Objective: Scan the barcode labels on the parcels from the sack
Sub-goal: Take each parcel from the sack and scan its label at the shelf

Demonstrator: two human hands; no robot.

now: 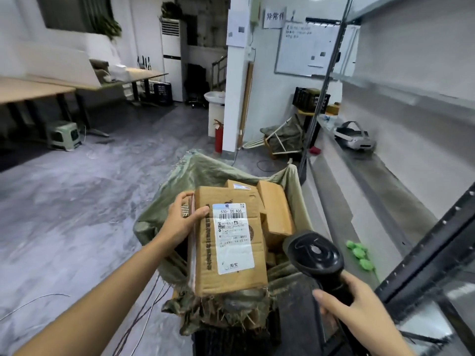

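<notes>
Cardboard parcel (228,242): I see a brown box held upright over the near half of the sack's mouth, its labelled face turned up toward me.
Label (233,237): white, stuck on the box's top face, with a barcode near its far end and the print "530- D5 A36" above it.
Left hand (183,218): I have it gripping the far left edge of the box, thumb laid across the top face just beside the label, fingers curled round the side.
Right hand (359,307): wrapped round the handle of a black barcode scanner (314,255), thumb along the handle's left side.
Scanner head: it sits just right of the box's near right edge, window facing away from me; I cannot tell where it aims.
Sack (205,173): green woven, open at the top, frayed along its near rim.
Other parcels (275,211): brown boxes inside the sack, packed against its far right side, behind the held box.
Shelving (401,217): grey metal rack along the right; a white headset (356,137) lies on a shelf well beyond the sack.
Floor (77,201): grey, with a red fire extinguisher (219,137) standing at the white pillar.
</notes>
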